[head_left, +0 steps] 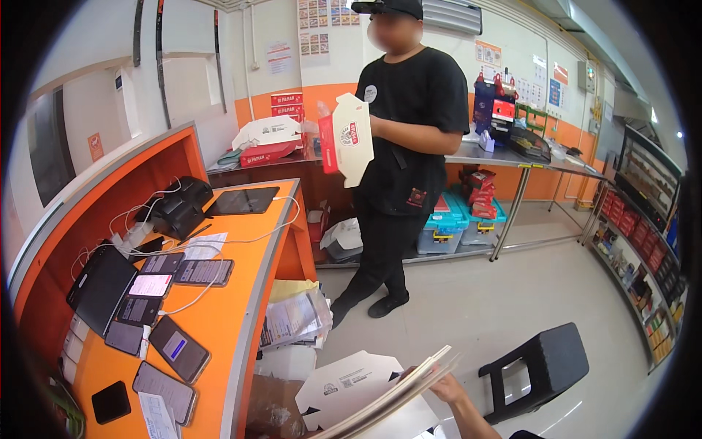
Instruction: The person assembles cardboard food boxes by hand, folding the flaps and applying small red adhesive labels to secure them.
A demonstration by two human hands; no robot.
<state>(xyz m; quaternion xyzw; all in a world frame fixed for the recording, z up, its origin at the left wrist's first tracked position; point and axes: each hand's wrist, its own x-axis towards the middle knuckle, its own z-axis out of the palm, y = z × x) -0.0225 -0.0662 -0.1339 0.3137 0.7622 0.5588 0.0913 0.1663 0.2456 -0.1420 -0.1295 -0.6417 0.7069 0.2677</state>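
At the lower middle, my right hand (444, 388) is closed on the upper end of a stack of flat cardboard box blanks (387, 396). The blanks stand tilted on edge, and some of my fingers are hidden behind them. Just beside them is a larger white cardboard box blank (344, 384) with cut corners and a small printed mark. My left hand is out of view. Across from me a co-worker (409, 110) in black holds a partly folded red and white box (353, 139).
An orange counter (227, 318) on the left bears several phones, a tablet (243, 201) and a black printer (179, 207). A black stool (545, 366) stands at right. Papers (296, 318) are heaped beside the counter. Behind the co-worker runs a metal table (482, 155), with teal-lidded bins (442, 227) below.
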